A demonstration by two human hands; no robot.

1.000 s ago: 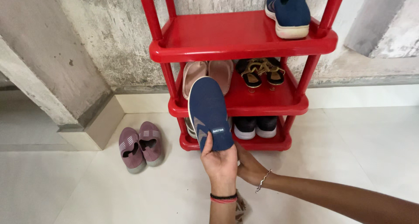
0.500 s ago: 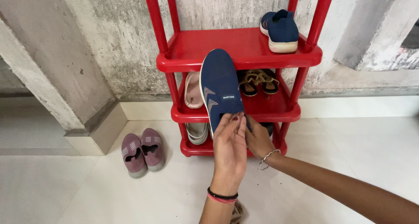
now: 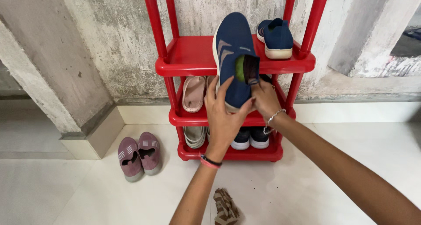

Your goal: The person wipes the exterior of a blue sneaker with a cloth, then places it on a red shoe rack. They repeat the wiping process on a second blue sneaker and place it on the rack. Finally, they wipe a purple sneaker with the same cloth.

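Both hands (image 3: 223, 119) hold blue shoe (image 3: 234, 54) toe-up, upright.

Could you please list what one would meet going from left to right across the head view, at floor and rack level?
Mauve slip-on pair → beige sandal → left hand → navy shoe held up → right hand → second navy shoe on the top shelf.
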